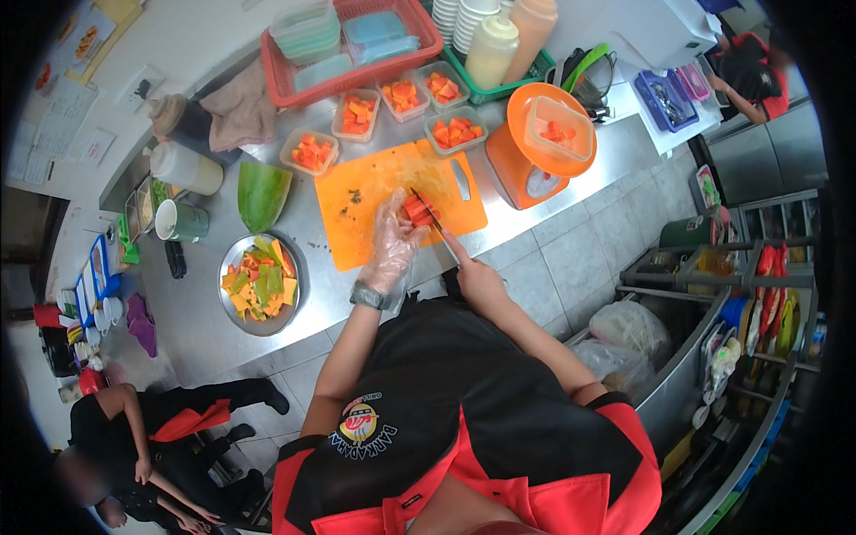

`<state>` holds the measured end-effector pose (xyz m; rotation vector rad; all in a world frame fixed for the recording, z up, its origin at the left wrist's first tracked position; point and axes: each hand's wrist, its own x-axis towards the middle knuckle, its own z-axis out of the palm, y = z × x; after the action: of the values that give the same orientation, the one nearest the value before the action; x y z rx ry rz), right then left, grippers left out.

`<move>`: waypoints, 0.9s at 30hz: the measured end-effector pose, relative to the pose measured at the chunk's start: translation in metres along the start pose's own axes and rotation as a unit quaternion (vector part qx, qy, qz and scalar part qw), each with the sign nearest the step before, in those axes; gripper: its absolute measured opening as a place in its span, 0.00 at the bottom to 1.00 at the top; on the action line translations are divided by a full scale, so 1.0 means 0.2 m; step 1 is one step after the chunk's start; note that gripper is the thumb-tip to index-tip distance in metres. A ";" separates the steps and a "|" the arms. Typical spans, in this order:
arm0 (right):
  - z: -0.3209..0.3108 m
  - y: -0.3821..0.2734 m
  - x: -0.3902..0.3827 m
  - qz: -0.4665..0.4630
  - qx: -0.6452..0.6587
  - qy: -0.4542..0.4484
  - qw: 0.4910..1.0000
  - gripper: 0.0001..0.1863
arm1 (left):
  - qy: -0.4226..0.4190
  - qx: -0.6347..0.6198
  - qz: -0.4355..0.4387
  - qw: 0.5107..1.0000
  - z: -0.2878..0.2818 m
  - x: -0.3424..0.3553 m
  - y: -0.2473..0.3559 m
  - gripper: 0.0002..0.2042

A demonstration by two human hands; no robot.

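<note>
My left hand [392, 241], in a clear plastic glove, is closed on a piece of orange-red papaya [416, 212] on the orange cutting board [352, 214]. My bare right hand [479, 283] grips a knife [434, 217], its blade lying across the papaya. Dark seeds [354, 198] are scattered on the board. To the left stands a large green-skinned papaya piece [262, 196], cut side hidden. A metal bowl [294, 312] nearer me holds peels and trimmings [259, 281]. Beyond the board sit several clear tubs of papaya chunks [358, 116]. An orange scale [520, 165] bears another tub [559, 129].
A red basket [357, 76] of containers and a green basket [508, 85] with squeeze bottles [492, 49] line the back. At left are more bottles [185, 168], a cloth [242, 111] and a cup [181, 221]. Other people [152, 446] are at lower left; one [756, 76] stands upper right.
</note>
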<state>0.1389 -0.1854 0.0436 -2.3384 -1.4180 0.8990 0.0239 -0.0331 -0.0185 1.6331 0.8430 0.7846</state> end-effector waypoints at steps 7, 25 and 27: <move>-0.09 -0.05 0.02 -0.051 0.038 0.030 0.998 0.41 | -0.009 0.051 0.003 0.999 -0.01 0.02 0.04 0.39; 0.07 -0.09 0.02 0.013 0.005 -0.022 1.000 0.45 | -0.016 -0.076 -0.055 0.995 -0.01 -0.02 0.02 0.39; 0.06 -0.07 0.06 -0.005 0.053 -0.020 0.998 0.44 | -0.017 -0.062 -0.042 0.997 -0.02 0.00 0.02 0.39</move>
<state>0.1258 -0.1692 0.0364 -2.2457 -1.3605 0.9997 0.0209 -0.0319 -0.0144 1.4894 0.8166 0.7334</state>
